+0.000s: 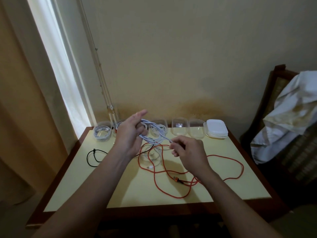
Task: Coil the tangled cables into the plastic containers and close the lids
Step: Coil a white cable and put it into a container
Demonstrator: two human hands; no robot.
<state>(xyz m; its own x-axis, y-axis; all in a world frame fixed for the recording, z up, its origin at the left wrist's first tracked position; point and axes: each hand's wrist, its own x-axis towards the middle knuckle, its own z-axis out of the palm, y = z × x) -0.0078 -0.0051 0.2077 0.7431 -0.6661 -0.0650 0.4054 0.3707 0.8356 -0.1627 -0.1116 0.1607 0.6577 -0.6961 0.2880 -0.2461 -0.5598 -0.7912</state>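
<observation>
My left hand (130,134) holds a coil of white cable (154,133) looped around its fingers, raised above the table. My right hand (187,150) pinches the free end of that same white cable near its plug. Below them lie a tangled orange cable (223,169), another white cable (151,157) and a black cable (93,158). Along the back edge stand clear plastic containers: one at the left (102,132) holds a coiled white cable, others sit partly hidden behind my left hand, and two at the right (179,126) (197,128) hold nothing. A stack of white lids (217,128) sits beside them.
The table (120,194) has a pale yellow top with a dark wooden border and stands against a wall. A chair draped with white cloth (288,117) is at the right. A curtain and window strip (56,69) are at the left.
</observation>
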